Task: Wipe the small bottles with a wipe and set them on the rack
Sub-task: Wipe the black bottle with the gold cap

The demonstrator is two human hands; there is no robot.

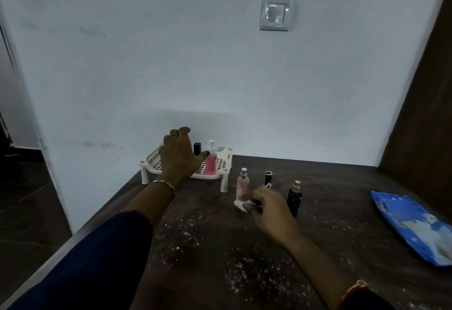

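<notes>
A white slotted rack [152, 162] stands on legs at the table's far left against the wall. On it are a black bottle [197, 147] and a pink spray bottle [211, 161]. My left hand [179, 155] hovers palm down over the rack, fingers spread, thumb beside the pink bottle; nothing shows in it. My right hand [270, 210] rests on the table, closed on a crumpled white wipe [241, 205] at the foot of a pale pink bottle [242, 185]. A dark bottle [268, 178] stands behind that hand and a black gold-capped bottle [294, 198] to its right.
A blue wipes pack [413, 227] lies at the right side of the dark wooden table [342, 187]. White crumbs [234, 270] are scattered over the near middle. The wall runs close behind the rack; the table's left edge drops off to the floor.
</notes>
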